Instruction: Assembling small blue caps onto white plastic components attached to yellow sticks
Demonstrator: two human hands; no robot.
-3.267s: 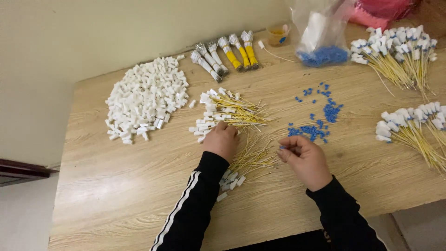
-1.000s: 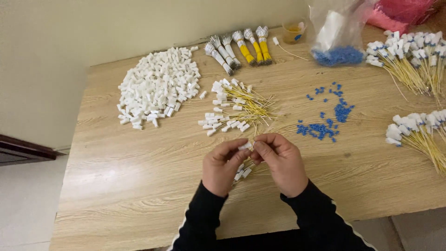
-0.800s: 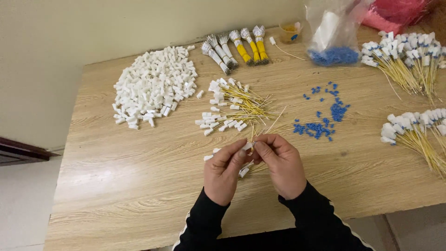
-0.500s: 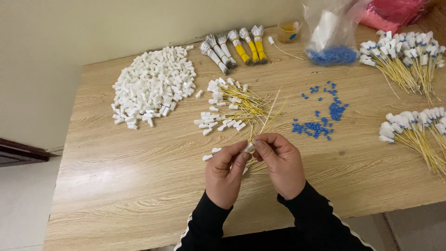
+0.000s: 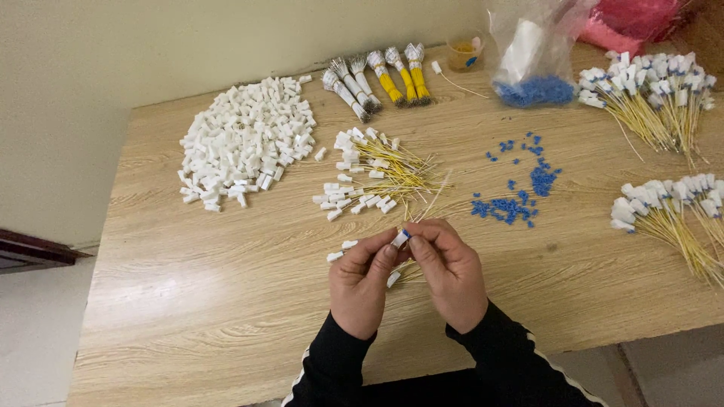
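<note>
My left hand (image 5: 363,280) and my right hand (image 5: 450,271) meet near the table's front edge. Together they pinch a small white connector (image 5: 400,238) with a blue piece at its tip, fixed on thin yellow wire (image 5: 434,197) that trails away toward the far side. A few more white connectors (image 5: 341,249) with yellow wires lie under and beside my hands. Just beyond my hands lies a loose heap of wired connectors (image 5: 377,177). Small blue pieces (image 5: 513,197) are scattered to the right of it.
A big pile of white plastic housings (image 5: 245,139) lies at the far left. Bundles of wires (image 5: 377,75) lie at the back, beside a clear bag of blue pieces (image 5: 534,53). Finished wire bunches lie far right (image 5: 652,94) and right (image 5: 675,211). The wooden table (image 5: 188,301) ends near me.
My hands came together from the table surface and lifted one wired connector between the fingertips. Over the last second they have stayed together, fingers shifting only slightly on it.
</note>
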